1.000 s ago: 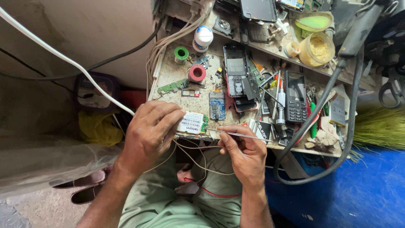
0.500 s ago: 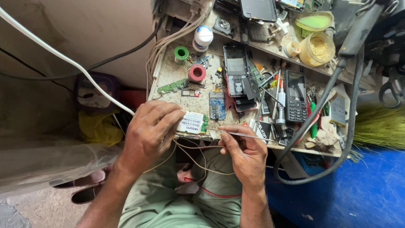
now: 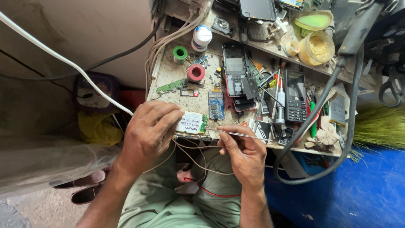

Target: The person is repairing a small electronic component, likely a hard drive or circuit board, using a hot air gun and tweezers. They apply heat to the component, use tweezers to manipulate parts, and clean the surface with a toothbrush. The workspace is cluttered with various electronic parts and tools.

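Seen from above, at a cluttered repair bench (image 3: 168, 76): left hand (image 3: 147, 133) pressed down on a small circuit board (image 3: 192, 123) with a white label, thumb and fingers closed on its left edge, apparently to keep it from sliding at the bench's near rim. Right hand (image 3: 244, 154), at four o'clock from the board, fingers pinched together on thin metal tweezers (image 3: 236, 134), tip pointed toward the board's green right end, likely for fine work on a contact. Pale thin wires (image 3: 198, 162) looping down from under the board over the lap. Just beyond the board, at twelve o'clock, a small blue circuit board (image 3: 216, 105) lying flat; farther on, a red tape roll (image 3: 196, 72) and a green tape roll (image 3: 180, 53). At one o'clock, an opened phone shell (image 3: 234, 71); at two o'clock, a black keypad phone (image 3: 295, 96) face up, set among loose tools within easy reach. Thick black cable (image 3: 337, 84) curving down the right side; white cable (image 3: 63, 63) crossing from ten o'clock. Yellow tub (image 3: 317, 47) on the far shelf.
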